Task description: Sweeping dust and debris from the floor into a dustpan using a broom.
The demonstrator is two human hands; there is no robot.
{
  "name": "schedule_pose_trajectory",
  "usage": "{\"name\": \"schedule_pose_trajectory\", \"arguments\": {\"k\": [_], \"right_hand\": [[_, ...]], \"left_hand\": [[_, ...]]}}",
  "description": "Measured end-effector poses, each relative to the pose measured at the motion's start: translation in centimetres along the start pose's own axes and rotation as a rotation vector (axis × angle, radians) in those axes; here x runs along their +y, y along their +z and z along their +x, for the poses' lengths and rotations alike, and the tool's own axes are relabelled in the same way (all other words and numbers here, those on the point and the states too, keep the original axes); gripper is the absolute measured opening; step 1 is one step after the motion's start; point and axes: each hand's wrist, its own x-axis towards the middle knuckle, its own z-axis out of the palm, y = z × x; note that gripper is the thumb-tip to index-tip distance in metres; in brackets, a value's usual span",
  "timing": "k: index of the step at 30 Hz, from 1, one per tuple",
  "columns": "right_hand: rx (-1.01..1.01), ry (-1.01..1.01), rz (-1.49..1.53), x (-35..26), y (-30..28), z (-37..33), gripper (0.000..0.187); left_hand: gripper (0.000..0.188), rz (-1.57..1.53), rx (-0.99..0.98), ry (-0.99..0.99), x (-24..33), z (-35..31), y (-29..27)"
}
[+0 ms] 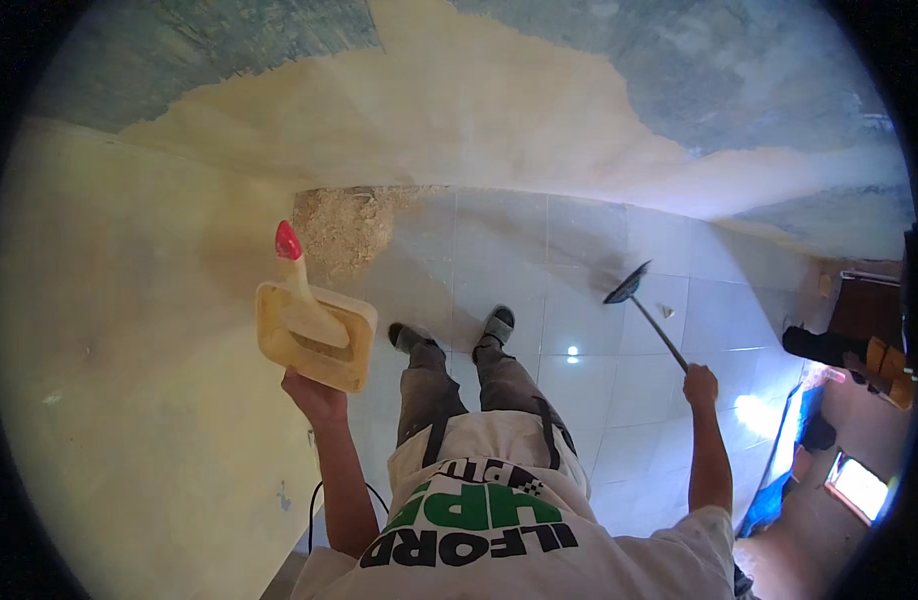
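Observation:
My left hand (317, 393) is closed on the near edge of a cream rectangular tray (359, 374) with a raised rim, held up by the left wall. From the tray rises a cream handle-like piece (299, 285) with a red tip; whether it is fixed there or lies loose I cannot tell. Out to the right, my right hand (700, 384) is wrapped round the thin shaft of a long-handled tool (660, 332). Its dark, flat, wedge-shaped head (627, 285) is over the tiled floor; contact with the tiles is unclear.
Light crumbly debris (344, 228) covers the floor in the far left corner. The far wall (489, 110) is partly beige, partly rough grey. A small pale piece (668, 311) lies on the tiles (579, 240). At right stand dark and orange objects (884, 370) and a blue sheet (774, 495).

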Motion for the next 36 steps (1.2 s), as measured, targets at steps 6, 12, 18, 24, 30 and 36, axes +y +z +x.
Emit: {"name": "schedule_pose_trajectory", "arguments": {"k": [6, 12, 18, 24, 30, 36], "right_hand": [[0.183, -0.307, 0.078, -11.9, 1.2, 10.2, 0.011], [0.064, -0.523, 0.272, -33.7, -7.7, 12.6, 0.018], [0.116, -0.568, 0.211, -38.2, -9.8, 9.8, 0.02], [-0.013, -0.352, 0.191, -26.4, -5.7, 2.1, 0.024], [-0.06, -0.053, 0.232, -19.6, -5.7, -1.5, 0.027], [-0.014, 0.016, 0.21, -21.6, -4.4, 4.4, 0.028]], "left_hand": [[0.059, 0.048, 0.115, 0.049, 1.2, -0.8, -1.9], [0.053, 0.022, 0.205, 0.098, 3.3, -2.8, -3.7], [0.048, -0.041, 0.236, 0.193, 6.9, -3.8, -5.7], [0.051, -0.064, 0.226, 0.194, 9.5, -3.1, -8.9], [0.054, -0.034, 0.225, 0.116, 10.6, 0.6, -9.0], [0.053, -0.012, 0.208, 0.081, 11.8, 2.7, -9.5]]}}
